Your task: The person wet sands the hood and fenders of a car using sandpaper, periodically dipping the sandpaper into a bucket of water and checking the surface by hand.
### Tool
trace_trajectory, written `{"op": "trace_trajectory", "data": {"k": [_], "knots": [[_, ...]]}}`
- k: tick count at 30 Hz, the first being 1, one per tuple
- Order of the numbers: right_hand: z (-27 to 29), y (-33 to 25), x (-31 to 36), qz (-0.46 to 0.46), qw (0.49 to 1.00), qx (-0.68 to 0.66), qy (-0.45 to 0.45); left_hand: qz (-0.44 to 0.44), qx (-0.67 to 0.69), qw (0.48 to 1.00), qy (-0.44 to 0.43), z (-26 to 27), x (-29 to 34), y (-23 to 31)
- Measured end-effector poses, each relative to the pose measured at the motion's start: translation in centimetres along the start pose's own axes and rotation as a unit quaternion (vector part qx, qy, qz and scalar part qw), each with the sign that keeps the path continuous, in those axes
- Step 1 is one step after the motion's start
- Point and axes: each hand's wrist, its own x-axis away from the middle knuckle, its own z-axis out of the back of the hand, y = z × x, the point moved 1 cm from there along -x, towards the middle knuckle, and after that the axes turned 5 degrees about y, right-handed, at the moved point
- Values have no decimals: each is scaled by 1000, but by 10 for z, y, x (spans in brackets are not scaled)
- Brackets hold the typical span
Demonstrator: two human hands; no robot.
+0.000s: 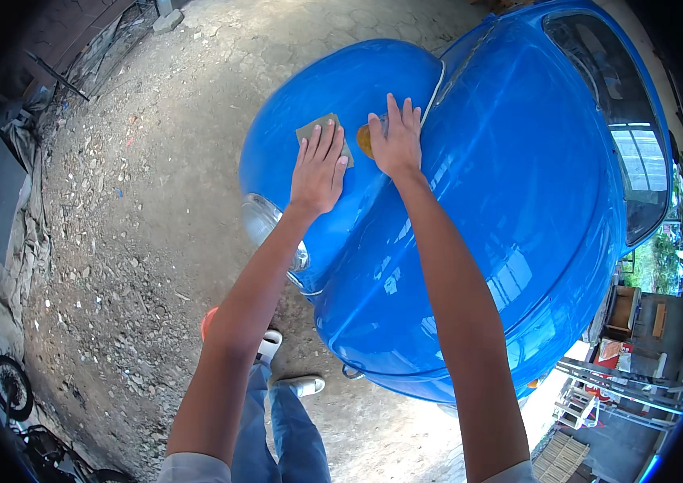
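Yours: pale sleeves [194,468], short, well behind your bare fingers [323,143] — blue trousers [297,428], off-white shoes [308,385], below those fingers.

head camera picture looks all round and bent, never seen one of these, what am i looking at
There is no robot here, just a person's bare hands. The camera sits on the person's head and looks down; its wide fisheye lens bends straight edges. The forearms come in from below, and the shoes stand on the ground. The curved blue shape is a car. The left hand lies flat over a brownish sheet on its fender, covering it rather than gripping it. The right hand is spread by an amber lamp.
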Motion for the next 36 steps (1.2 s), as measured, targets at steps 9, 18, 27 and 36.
{"op": "trace_trajectory", "data": {"k": [9,18,27,36], "knots": [[-31,-5,-2,45,970,-102,217,76,12,997,13,0,-50,-45],[-24,7,14,53,979,-37,192,86,12,993,-84,27,33,2],[-23,-18,8,76,978,-28,193,182,3,983,29,6,-62,-50],[-21,19,12,75,978,-16,196,240,57,969,-11,10,64,-31]]}}
